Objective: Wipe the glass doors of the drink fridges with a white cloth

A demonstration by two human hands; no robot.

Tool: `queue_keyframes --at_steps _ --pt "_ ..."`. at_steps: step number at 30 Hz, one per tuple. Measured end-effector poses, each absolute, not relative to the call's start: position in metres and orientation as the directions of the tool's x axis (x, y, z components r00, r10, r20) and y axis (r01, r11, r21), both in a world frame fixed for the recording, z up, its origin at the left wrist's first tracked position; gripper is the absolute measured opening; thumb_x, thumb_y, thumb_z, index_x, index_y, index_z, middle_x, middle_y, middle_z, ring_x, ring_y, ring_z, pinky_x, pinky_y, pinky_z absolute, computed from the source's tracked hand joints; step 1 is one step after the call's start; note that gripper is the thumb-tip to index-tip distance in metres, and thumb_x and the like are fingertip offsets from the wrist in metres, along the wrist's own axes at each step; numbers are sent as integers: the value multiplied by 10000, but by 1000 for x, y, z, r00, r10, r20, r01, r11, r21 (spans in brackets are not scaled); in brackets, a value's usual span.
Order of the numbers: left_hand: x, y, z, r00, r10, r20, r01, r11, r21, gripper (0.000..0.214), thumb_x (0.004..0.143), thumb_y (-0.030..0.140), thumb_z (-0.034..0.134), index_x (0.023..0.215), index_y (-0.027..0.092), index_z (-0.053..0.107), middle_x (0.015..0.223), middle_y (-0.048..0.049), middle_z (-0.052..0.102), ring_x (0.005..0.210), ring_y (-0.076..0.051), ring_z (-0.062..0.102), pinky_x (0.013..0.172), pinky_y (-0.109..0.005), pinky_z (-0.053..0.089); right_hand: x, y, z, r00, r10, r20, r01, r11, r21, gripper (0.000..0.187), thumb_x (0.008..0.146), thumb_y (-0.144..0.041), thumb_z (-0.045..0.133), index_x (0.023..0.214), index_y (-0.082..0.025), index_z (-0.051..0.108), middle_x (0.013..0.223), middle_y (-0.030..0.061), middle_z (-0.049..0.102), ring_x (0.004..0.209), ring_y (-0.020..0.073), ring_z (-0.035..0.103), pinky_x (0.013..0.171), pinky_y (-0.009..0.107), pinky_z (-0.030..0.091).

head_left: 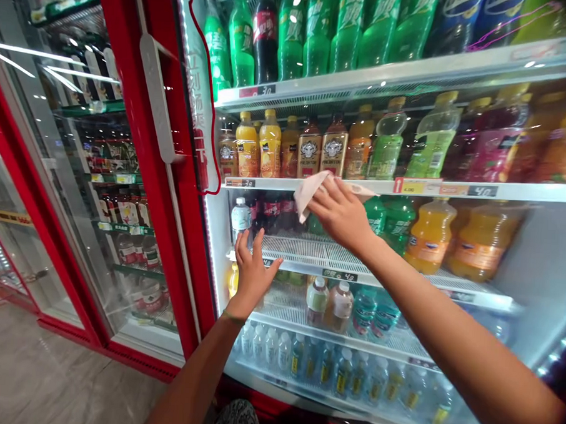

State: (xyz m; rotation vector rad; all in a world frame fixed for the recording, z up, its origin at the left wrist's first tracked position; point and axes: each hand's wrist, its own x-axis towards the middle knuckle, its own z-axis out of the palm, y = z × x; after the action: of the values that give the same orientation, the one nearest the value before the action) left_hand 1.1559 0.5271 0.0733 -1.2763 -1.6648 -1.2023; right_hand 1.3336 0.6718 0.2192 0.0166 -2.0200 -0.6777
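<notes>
My right hand (342, 211) presses a pale pink cloth (308, 193) against the front edge of a shelf, below two brown cans or bottles with gold labels (333, 145). One end of the cloth sticks out past the fingers on the right. Lower and to the left, my left hand (253, 270) is raised with its fingers spread and nothing in it. It is near the price strip of the shelf below (350, 276), close to a clear bottle with a blue label (241, 215). Rows of juice bottles (270, 142) stand on the shelf behind the cloth.
Large green bottles (319, 38) line the top shelf. Orange drink bottles (431, 234) stand at right on the middle shelf, small bottles (344, 372) along the bottom. At left are a red door frame with a white handle (157, 97) and another glass-door fridge (119, 198).
</notes>
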Motion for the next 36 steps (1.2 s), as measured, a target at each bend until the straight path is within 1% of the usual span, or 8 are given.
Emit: queue_keyframes --at_steps 3,8,14,18,23,29,34,36 --pt "1167 534 73 -301 291 908 953 105 283 840 860 429 759 1566 272 332 1576 -192 241 1548 -405 199 1237 -682 188 1337 672 220 -426 -190 884 361 861 359 384 998 -140 476 1331 -251 633 1488 75 593 1557 294 303 1299 612 224" --pt "1181 541 76 -301 305 903 953 119 278 822 861 427 756 1562 282 353 1573 -183 267 1558 -412 181 1239 -702 136 1351 680 217 -616 -338 711 218 795 567 362 1014 -145 456 1293 -262 654 1411 47 656 1507 261 405 1262 548 343" --pt "1188 548 86 -270 315 910 963 101 251 836 851 436 765 1565 278 361 1589 -184 269 1568 -409 163 1244 -692 134 1365 682 222 -468 -207 859 349 850 395 395 1011 -145 438 1333 -271 627 1470 53 608 1544 273 335 1287 596 269" --pt "1189 549 90 -257 315 914 966 97 238 826 850 438 764 1562 300 368 1592 -174 286 1569 -410 170 1240 -695 142 1390 694 218 -660 -315 682 193 806 559 352 1015 -169 451 1264 -290 668 1395 5 664 1491 236 431 1267 528 355" --pt "1191 553 97 -166 306 938 986 67 153 815 852 430 765 1556 277 383 1584 -184 308 1562 -410 191 1240 -684 155 1411 703 221 -415 -179 892 484 787 383 384 1007 -184 470 1351 -268 620 1484 57 597 1552 302 316 1275 629 279" --pt "1200 556 111 -78 344 936 997 39 68 770 870 451 742 1547 296 409 1602 -159 331 1576 -397 169 1251 -682 113 1421 707 210 -642 -270 717 239 819 522 363 1002 -171 483 1287 -309 661 1421 8 652 1513 234 398 1282 550 321" --pt "1209 563 116 -80 342 936 997 21 78 784 853 437 766 1542 298 420 1615 -154 336 1576 -398 172 1249 -689 107 1436 711 205 -436 -168 884 468 797 383 386 997 -175 489 1342 -278 627 1482 62 603 1558 296 306 1277 645 270" --pt "1214 567 116 -52 346 937 999 3 55 803 853 436 768 1555 304 400 1623 -155 327 1579 -399 165 1249 -691 105 1439 712 201 -513 -218 830 432 770 469 375 995 -166 486 1313 -290 642 1434 48 641 1535 289 358 1266 628 313"
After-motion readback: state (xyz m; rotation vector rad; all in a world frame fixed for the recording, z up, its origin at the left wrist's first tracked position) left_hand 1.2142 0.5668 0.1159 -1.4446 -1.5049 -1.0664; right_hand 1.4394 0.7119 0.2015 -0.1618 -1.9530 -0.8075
